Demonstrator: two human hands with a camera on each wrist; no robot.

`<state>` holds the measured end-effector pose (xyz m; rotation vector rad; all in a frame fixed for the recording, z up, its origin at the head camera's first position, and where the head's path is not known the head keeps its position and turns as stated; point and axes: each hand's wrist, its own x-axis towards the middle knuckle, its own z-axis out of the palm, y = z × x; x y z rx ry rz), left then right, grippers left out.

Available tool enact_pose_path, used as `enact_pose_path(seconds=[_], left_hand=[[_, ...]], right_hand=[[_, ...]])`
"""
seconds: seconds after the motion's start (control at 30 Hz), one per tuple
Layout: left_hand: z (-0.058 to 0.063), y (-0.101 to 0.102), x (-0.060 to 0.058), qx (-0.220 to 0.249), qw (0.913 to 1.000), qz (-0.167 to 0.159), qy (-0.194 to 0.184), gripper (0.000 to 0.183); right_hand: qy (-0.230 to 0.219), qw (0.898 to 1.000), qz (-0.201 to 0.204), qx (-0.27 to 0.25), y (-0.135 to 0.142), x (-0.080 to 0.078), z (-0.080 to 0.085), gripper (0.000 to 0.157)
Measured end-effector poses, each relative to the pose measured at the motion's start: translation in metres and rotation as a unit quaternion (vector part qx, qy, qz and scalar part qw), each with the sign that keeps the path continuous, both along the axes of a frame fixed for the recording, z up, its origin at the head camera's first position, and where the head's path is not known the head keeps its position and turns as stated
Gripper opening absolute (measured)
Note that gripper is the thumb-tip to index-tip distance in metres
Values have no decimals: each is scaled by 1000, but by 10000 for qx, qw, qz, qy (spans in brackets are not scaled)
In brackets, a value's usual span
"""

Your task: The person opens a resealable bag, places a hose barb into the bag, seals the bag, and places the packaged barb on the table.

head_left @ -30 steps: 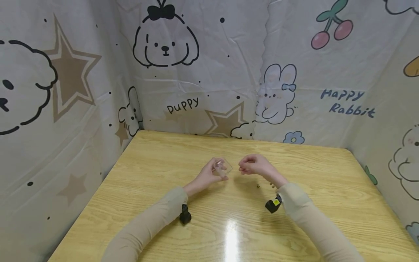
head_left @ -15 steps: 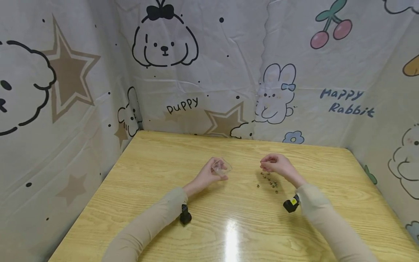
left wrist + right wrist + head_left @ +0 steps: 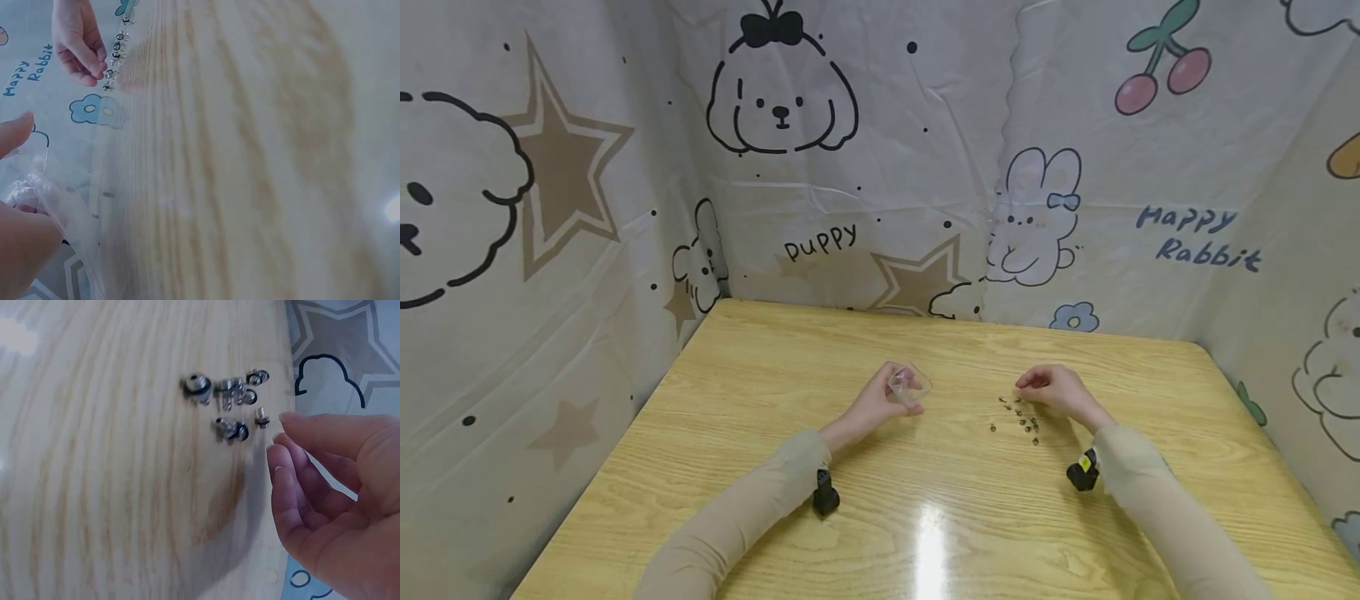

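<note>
My left hand (image 3: 878, 400) holds a small clear plastic container (image 3: 913, 388) above the middle of the table. Seen by the left wrist camera, the clear plastic (image 3: 75, 240) lies between thumb and fingers. My right hand (image 3: 1060, 392) is low over the table beside several small metal screws (image 3: 1022, 422). From the right wrist, its bent fingers (image 3: 284, 494) and thumb come close to one screw (image 3: 262, 419), with a gap and nothing visible between them. The other screws (image 3: 198, 384) lie scattered in a loose cluster, slightly blurred.
The wooden table (image 3: 760, 517) has a bright glare spot near its front. Patterned cloth (image 3: 865, 183) hangs behind it and at both sides. Each wrist carries a small black camera, one at the left sleeve (image 3: 825, 497) and one at the right (image 3: 1083, 472).
My right hand has moved away from beside the container, to the right and then down to the screws, uncovering more of them. The left hand and container have stayed in place.
</note>
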<state>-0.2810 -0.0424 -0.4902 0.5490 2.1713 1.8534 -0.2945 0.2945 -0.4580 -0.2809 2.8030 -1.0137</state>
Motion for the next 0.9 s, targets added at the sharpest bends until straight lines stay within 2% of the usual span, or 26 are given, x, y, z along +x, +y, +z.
enact_pose_path(seconds=[0.3, 0.53, 0.9], left_hand=[[-1, 0, 0, 14, 9999, -82, -90, 48], [1, -1, 0, 29, 9999, -136, -30, 49], [1, -1, 1, 14, 9998, -136, -135, 45]], right_hand=[[-76, 9996, 201, 186, 5, -5, -9, 18], [168, 9988, 260, 376, 2, -3, -7, 13], [349, 9968, 379, 617, 2, -6, -11, 11]])
